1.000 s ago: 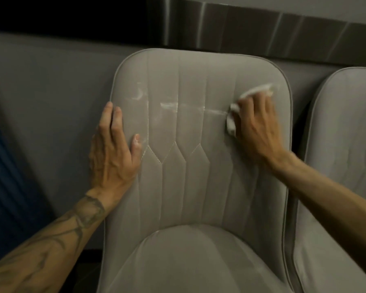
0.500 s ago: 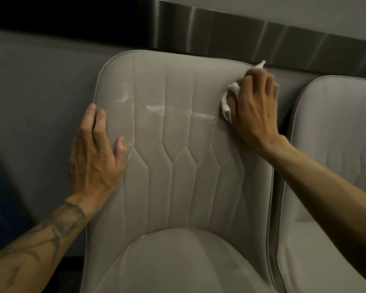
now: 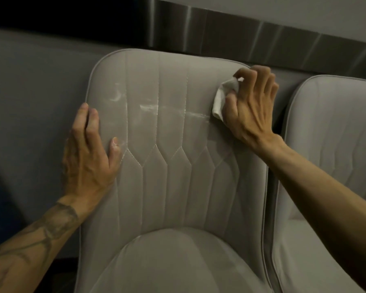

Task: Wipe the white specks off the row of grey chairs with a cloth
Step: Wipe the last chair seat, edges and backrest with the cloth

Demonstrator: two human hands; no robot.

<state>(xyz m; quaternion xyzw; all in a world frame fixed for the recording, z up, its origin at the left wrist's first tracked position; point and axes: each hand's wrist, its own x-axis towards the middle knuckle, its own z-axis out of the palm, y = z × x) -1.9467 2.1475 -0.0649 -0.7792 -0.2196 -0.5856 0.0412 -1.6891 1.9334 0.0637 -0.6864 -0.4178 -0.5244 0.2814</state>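
A grey padded chair point(image 3: 173, 187) fills the middle of the head view, its backrest facing me. White smears point(image 3: 152, 107) run across the upper backrest, with another mark point(image 3: 117, 96) near its left edge. My right hand point(image 3: 249, 106) grips a crumpled white cloth point(image 3: 222, 98) against the backrest's upper right corner, fingers curled round it. My left hand point(image 3: 89, 157) lies flat on the backrest's left edge, fingers straight, thumb on the fabric.
A second grey chair point(image 3: 330, 166) stands close on the right, a narrow gap between the two. Behind the chairs runs a grey wall point(image 3: 34, 102) topped by a brushed metal strip point(image 3: 262, 41). Dark floor shows at the lower left.
My right hand rose with the cloth from the smear's right end to the backrest's top right corner and now bunches the cloth in curled fingers. My left hand stays on the left edge.
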